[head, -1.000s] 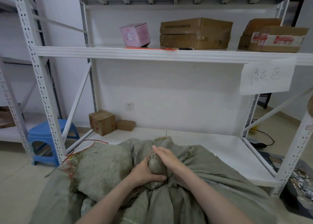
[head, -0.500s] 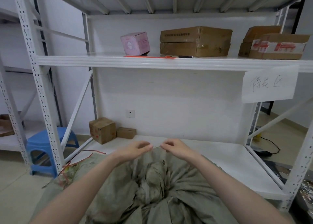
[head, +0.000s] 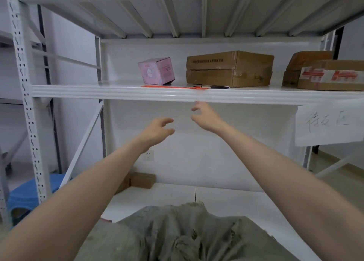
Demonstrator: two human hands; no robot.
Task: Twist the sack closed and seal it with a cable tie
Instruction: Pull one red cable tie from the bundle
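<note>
1. the sack (head: 183, 233) is seen at the bottom of the view, resting against the lower shelf (head: 226, 199), its mouth gathered into loose, frayed folds but not held by anything.
2. both arms are raised well above the sack; the left hand (head: 157, 130) and the right hand (head: 204, 116) are empty, fingers loosely curled and spread apart, nothing gripped.
3. the right hand is just below the edge of the upper shelf (head: 177, 94), where a thin orange strip (head: 173, 86) lies in front of the pink box (head: 156, 70); it is judged to be a cable tie, though this cannot be told for sure.
4. the sack is judged to be soft, coarse woven cloth: limp, easily bunched, unlikely to slip, and not fragile; how heavy it is cannot be judged.
5. the gathered neck just below the frayed rim is judged the best place to be taken hold of, so that the twist is kept tight.
6. the strip is expected to be light, thin and springy, best pinched near one end.
</note>
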